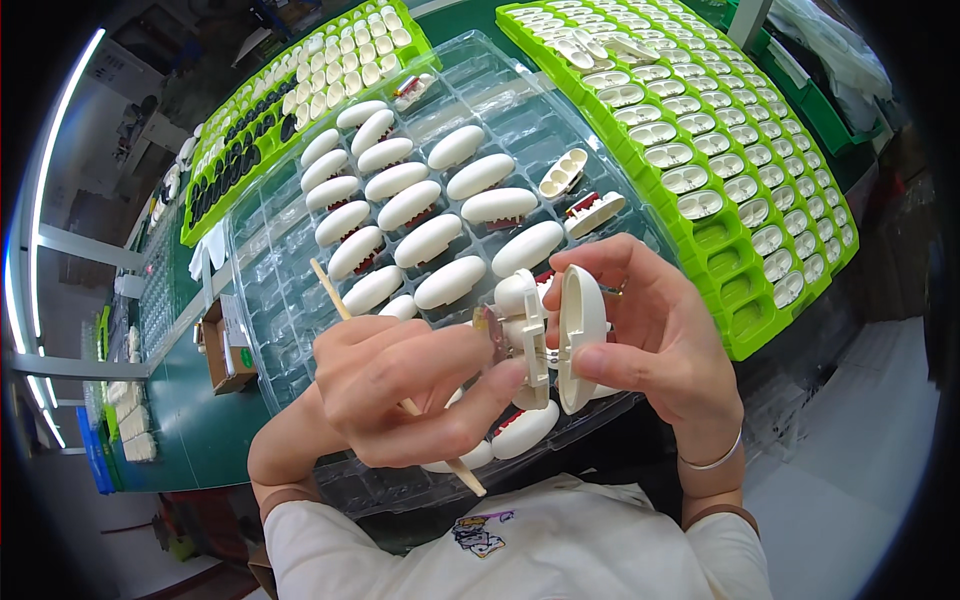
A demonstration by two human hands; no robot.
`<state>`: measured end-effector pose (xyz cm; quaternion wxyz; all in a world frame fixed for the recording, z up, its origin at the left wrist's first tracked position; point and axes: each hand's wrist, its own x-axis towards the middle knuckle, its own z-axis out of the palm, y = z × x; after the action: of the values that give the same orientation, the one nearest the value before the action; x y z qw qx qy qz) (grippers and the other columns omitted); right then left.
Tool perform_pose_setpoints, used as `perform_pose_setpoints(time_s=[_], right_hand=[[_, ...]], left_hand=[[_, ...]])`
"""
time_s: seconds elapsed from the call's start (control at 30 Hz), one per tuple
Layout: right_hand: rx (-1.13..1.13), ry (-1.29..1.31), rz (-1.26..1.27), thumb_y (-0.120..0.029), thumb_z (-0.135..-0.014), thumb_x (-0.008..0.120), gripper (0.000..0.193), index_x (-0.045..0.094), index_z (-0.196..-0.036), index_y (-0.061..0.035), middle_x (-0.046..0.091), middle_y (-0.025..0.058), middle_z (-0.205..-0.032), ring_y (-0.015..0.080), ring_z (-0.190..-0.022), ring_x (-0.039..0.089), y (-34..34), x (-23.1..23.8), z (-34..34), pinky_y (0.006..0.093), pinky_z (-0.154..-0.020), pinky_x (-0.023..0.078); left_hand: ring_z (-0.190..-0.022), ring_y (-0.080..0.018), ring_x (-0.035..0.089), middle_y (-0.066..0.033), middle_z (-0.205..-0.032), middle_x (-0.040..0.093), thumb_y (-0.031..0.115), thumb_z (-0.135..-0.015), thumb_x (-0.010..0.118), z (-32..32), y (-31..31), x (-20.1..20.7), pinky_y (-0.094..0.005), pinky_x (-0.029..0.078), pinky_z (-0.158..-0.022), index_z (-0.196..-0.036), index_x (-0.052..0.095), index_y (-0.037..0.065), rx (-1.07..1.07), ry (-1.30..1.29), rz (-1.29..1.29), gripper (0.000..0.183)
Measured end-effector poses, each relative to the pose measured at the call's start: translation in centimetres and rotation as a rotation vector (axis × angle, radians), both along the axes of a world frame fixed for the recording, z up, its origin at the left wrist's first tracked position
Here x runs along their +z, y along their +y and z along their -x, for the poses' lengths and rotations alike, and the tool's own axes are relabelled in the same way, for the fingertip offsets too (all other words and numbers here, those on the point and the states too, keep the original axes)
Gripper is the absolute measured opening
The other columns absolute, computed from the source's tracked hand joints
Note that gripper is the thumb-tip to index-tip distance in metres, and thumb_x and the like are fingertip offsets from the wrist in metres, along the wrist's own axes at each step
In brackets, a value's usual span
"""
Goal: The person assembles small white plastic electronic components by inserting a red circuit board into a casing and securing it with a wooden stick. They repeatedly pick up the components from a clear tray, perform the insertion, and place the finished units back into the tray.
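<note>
Above the near part of a clear plastic tray (pixel 515 125), both my hands are closed on parts of a small oval white case. My left hand (pixel 405 385) grips a white inner frame (pixel 537 350) between thumb and fingers. A thin wooden stick (pixel 466 478) is also tucked across that hand. My right hand (pixel 665 335) pinches a smooth white oval shell (pixel 583 340), its hollow side facing the frame. The two parts stand close together, upright; whether they are joined is hard to see. Several closed white oval cases (pixel 432 240) with red bits beneath lie on the tray.
Two opened case parts (pixel 594 214) lie on the clear tray's right side. A green tray (pixel 740 345) of white inner parts stands at the right. Another green tray (pixel 195 238), at the far left, holds white and black shells. A cardboard box (pixel 228 350) sits left of the clear tray.
</note>
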<state>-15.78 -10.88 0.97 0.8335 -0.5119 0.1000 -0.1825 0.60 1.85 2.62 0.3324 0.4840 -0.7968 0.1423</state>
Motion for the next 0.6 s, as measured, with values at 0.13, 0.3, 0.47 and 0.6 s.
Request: perform_pose_setpoints(time_s=[0.13, 0.3, 0.47, 0.6], right_hand=[[-0.011, 0.023, 0.006, -0.006, -0.070, 0.066, 0.048, 0.041, -0.110, 0.0012, 0.045, 0.0079, -0.106, 0.0161, -0.095, 0.050, 0.4, -0.1, -0.2, 0.0268, -0.070, 0.050], [-0.003, -0.008, -0.123, -0.005, -0.069, 0.066, 0.049, 0.040, -0.110, 0.0005, 0.045, 0.0102, -0.105, 0.0187, -0.097, 0.050, 0.8, -0.5, -0.5, 0.0281, -0.073, 0.049], [-0.115, -0.097, -0.184, -0.005, -0.069, 0.066, 0.051, 0.040, -0.112, -0.0019, 0.045, 0.0127, -0.107, 0.0197, -0.097, 0.050, 1.3, -1.6, -0.8, 0.0306, -0.078, 0.046], [-0.121, -0.086, -0.149, -0.005, -0.068, 0.067, 0.051, 0.040, -0.111, -0.0024, 0.046, 0.0128, -0.106, 0.0194, -0.097, 0.050, 1.3, -1.4, -0.6, 0.0302, -0.078, 0.046]], left_hand=[[-0.044, -0.0101, 0.046, -0.0033, -0.068, 0.047, 0.000, -0.054, 0.070, -0.2, -0.3, 0.3, -0.0196, 0.030, -0.035, -0.087, 0.058, 0.010, -0.049, -0.055, -0.011, 0.036], [-0.040, -0.0049, 0.039, -0.0025, -0.075, 0.056, 0.003, -0.057, 0.063, -0.5, -1.7, -0.9, -0.0172, 0.029, -0.033, -0.095, 0.060, 0.012, -0.017, 0.062, 0.106, 0.039], [-0.041, -0.0048, 0.039, -0.0028, -0.079, 0.058, -0.005, -0.060, 0.062, 0.1, -1.0, 0.5, -0.0170, 0.030, -0.035, -0.111, 0.051, 0.008, 0.124, 0.514, -0.469, 0.054], [-0.043, -0.0020, 0.037, -0.0040, -0.084, 0.058, 0.000, -0.060, 0.069, -0.5, -1.2, 1.4, -0.0160, 0.027, -0.035, -0.108, 0.052, 0.006, 0.004, 0.711, -0.654, 0.051]])
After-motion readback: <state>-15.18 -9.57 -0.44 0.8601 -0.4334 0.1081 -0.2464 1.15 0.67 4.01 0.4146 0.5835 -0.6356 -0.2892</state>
